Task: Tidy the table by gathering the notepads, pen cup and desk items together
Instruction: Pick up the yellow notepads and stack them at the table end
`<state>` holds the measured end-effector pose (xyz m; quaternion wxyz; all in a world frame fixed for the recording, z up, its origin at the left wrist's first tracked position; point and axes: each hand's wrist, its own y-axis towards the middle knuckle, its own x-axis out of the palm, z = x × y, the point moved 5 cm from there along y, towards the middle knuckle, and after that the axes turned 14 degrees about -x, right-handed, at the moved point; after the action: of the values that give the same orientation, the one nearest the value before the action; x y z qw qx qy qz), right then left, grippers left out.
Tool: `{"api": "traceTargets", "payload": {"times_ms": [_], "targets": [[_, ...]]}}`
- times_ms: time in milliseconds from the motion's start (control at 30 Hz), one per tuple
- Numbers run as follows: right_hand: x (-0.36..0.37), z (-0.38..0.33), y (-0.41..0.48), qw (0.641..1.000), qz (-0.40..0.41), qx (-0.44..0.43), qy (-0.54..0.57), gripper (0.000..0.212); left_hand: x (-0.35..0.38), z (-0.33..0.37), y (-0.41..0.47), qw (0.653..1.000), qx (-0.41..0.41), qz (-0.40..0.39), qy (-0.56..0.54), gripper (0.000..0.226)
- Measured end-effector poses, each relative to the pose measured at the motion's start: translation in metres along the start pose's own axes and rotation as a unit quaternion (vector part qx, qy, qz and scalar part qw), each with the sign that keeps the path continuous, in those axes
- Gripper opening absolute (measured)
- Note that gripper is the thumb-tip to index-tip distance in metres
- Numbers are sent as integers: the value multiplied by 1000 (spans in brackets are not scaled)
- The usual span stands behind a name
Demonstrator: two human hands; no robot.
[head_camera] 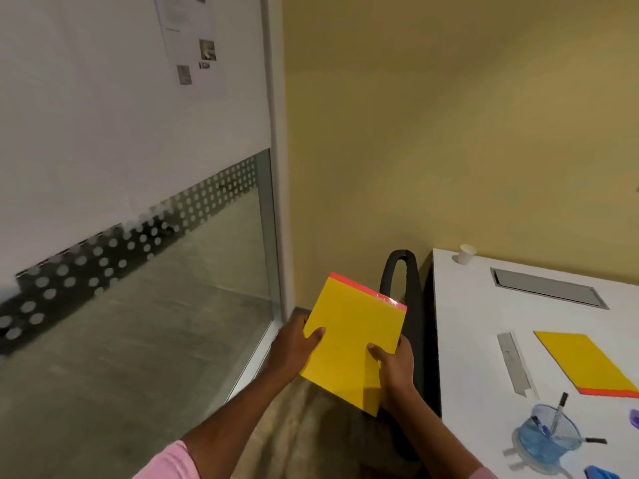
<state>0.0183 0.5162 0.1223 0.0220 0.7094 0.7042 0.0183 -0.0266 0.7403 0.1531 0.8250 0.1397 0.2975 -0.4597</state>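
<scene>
Yellow, with a red strip along its far edge, the yellow notepad (pixel 352 340) is held in the air off to the left of the white surface (pixel 460 340), above the floor and just in front of a black chair back (pixel 411 292). Both hands hold it. The left hand (pixel 294 344) grips the left edge with its thumb on the top face and its fingers tucked out of sight beneath. The right hand (pixel 394 368) grips the near right edge the same way, thumb on top.

As a judgement, the tidying looks barely begun. Nothing on the surface has been drawn together, and the pad in hand has not yet been set with the others.

Counted, there are two notepads: the one in hand, and a second notepad (pixel 587 364) lying flat on the surface with its red strip toward the person. One metal ruler (pixel 513 363) lies just beside that pad, on its left. One blue mesh pen cup (pixel 549 430) sits nearer the person and seems tilted. About three pens show in or by it, though blur makes that count unsure. One white paper cup (pixel 466 254) stands at the far corner, well apart from the rest. A small purple thing (pixel 634 417) and a blue thing (pixel 601 473) are cut off by the frame edges and cannot be identified.
</scene>
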Motion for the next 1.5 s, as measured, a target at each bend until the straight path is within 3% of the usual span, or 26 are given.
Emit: {"api": "traceTargets", "payload": {"times_ms": [267, 467, 667, 800, 1267, 1500], "targets": [[29, -5, 28, 990, 140, 21, 15, 66, 7, 14, 88, 987, 76, -133, 51, 38], [31, -11, 68, 977, 211, 16, 36, 65, 32, 54, 139, 977, 107, -178, 39, 45], [32, -13, 139, 963, 264, 7, 50, 63, 64, 99, 212, 964, 155, -193, 94, 47], [30, -11, 205, 953, 299, -11, 52, 64, 97, 134, 274, 956, 184, -199, 114, 49], [-25, -10, 386, 915, 401, -20, 35, 63, 240, 269, 436, 919, 199, -331, 80, 37], [-52, 14, 443, 888, 459, 0, 30, 65, 328, 310, 487, 863, 270, -403, 144, 42]]}}
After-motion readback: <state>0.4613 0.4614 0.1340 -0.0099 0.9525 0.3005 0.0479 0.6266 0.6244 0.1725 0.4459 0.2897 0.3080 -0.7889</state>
